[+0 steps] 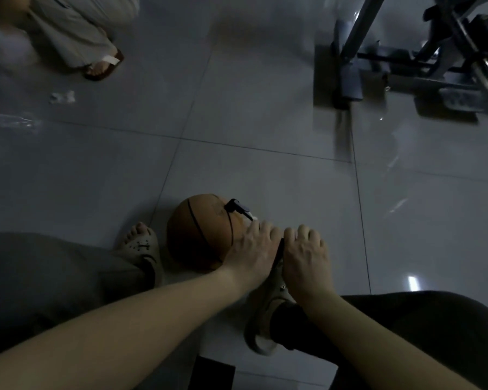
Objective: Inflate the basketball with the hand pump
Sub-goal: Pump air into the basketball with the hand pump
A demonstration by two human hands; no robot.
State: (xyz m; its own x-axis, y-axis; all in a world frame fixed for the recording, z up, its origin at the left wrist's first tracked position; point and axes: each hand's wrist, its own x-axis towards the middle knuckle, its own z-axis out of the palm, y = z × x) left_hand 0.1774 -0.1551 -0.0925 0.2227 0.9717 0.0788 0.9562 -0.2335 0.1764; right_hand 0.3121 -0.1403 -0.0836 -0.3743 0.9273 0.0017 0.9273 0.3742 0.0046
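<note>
Two hands sit side by side, knuckles up, low in the centre of view. Left hand [251,250] and right hand [304,256] nearly touch. A dark strip of the pump [279,250] shows in the gap between them; the rest of it is hidden under the hands. Fingers [261,229] of the left hand are curled forward and down over the pump's top, and the right hand's fingers [303,233] are curled the same way on the other side. Both appear to grip it, though the contact itself is hidden. Ball [200,235], orange-brown with black seams, sits on the tiled floor [237,122] just left of the hands; the left hand overlaps its right edge. Black connector [235,206] on the ball's upper side, with a pale bit running from it toward the left hand. Ball lies between the feet: left foot [141,249] in a pale sandal just beside it, right foot [265,322] in a like sandal below the hands. Light is dim. Top right: grey metal frame [350,52] standing on the floor. Top left: another person's sandalled foot [102,66], with a small crumpled clear wrapper [62,97] near it, well apart from the ball.
</note>
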